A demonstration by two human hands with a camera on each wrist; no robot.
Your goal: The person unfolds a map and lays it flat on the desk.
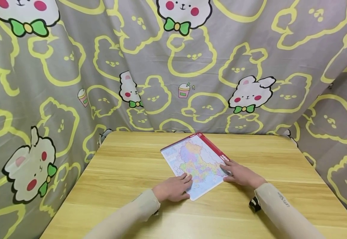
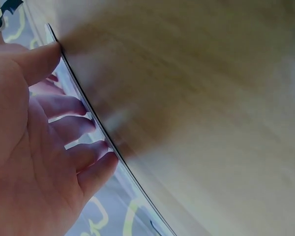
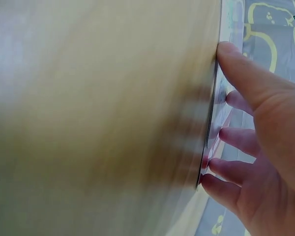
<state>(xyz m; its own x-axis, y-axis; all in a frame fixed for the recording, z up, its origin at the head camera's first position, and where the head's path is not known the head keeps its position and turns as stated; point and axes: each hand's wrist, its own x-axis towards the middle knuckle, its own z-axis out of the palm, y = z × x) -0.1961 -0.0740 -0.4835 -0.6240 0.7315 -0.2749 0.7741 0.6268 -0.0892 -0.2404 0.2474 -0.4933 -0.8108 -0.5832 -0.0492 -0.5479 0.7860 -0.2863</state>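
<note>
A thin map sheet point(image 1: 195, 156) with pastel-coloured regions and a red band along its upper right side lies slanted on the wooden table. My left hand point(image 1: 173, 188) rests at its lower left edge, fingertips on the printed face. At the right corner, by the end of the red band, the fingers of my right hand point(image 1: 241, 174) touch the sheet. The left wrist view has the thumb and relaxed fingers of the left hand point(image 2: 34, 132) along the sheet's thin edge. Similarly, the right hand point(image 3: 268, 147) spreads its fingers along an edge in the right wrist view.
The wooden table point(image 1: 116, 172) has light striped grain and reaches back to a grey curtain point(image 1: 149, 59) with yellow outlines and white cartoon animals. More curtain hangs at both sides. A black-and-white striped piece point(image 1: 254, 204) shows under the right sleeve.
</note>
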